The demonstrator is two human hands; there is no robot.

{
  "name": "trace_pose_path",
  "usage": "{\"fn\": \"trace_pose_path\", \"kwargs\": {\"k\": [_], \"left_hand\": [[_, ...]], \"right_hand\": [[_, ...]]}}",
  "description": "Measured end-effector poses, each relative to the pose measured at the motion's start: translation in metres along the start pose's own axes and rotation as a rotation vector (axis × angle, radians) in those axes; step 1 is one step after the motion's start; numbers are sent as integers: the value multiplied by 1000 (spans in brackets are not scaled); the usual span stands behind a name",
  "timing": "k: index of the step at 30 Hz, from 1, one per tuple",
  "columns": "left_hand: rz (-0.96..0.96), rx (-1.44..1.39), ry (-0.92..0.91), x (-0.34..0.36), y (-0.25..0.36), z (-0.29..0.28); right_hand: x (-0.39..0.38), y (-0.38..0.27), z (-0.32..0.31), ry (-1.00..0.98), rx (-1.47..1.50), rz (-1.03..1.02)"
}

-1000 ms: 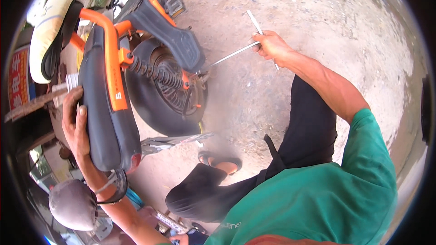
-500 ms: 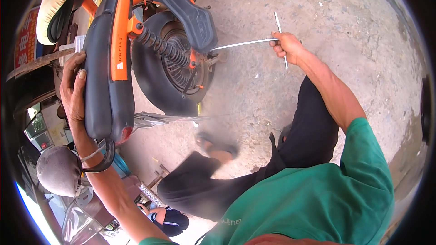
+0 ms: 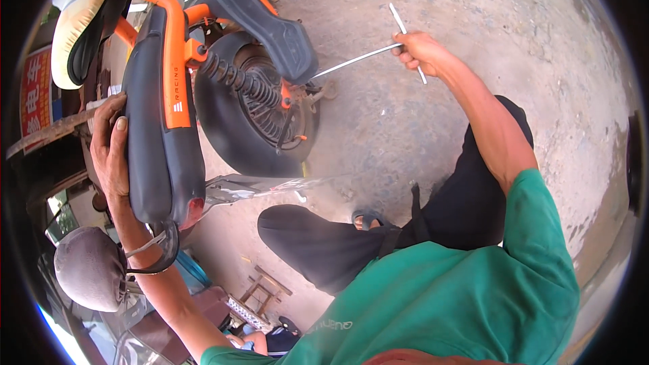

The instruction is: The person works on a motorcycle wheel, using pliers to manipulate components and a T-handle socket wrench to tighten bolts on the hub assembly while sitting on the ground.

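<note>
T-handle wrench (image 3: 378,54), a thin metal rod with a crossbar, sits upper centre, its shaft running left from the right hand (image 3: 420,51) to the hub of the rear wheel (image 3: 253,105). Right hand's grip is closed around the crossbar end, arm stretched far out. Wheel belongs to an orange and dark grey scooter (image 3: 165,101) at left, with a coiled shock spring just beside the tyre. Left hand (image 3: 111,145) is pressed flat on the scooter's grey tail panel, fingers extended, not closed around it. A grey helmet (image 3: 88,267) hangs near left. Person wears a green shirt and black trousers, over bare concrete floor (image 3: 473,13)
</note>
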State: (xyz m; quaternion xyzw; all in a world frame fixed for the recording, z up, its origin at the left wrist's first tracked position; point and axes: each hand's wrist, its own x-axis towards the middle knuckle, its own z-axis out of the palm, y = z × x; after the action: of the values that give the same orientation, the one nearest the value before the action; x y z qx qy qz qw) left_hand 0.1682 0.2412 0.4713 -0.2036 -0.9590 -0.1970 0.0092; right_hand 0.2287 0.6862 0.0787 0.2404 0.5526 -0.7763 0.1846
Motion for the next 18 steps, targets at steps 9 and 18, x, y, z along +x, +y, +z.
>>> {"fn": "trace_pose_path", "kwargs": {"k": [9,18], "left_hand": [[-7,30,37,-1,-2,-2],[-13,-14,43,-3,4,1]], "right_hand": [[-3,-7,31,333,-229,-62],[5,21,41,508,-369,-772]]}}
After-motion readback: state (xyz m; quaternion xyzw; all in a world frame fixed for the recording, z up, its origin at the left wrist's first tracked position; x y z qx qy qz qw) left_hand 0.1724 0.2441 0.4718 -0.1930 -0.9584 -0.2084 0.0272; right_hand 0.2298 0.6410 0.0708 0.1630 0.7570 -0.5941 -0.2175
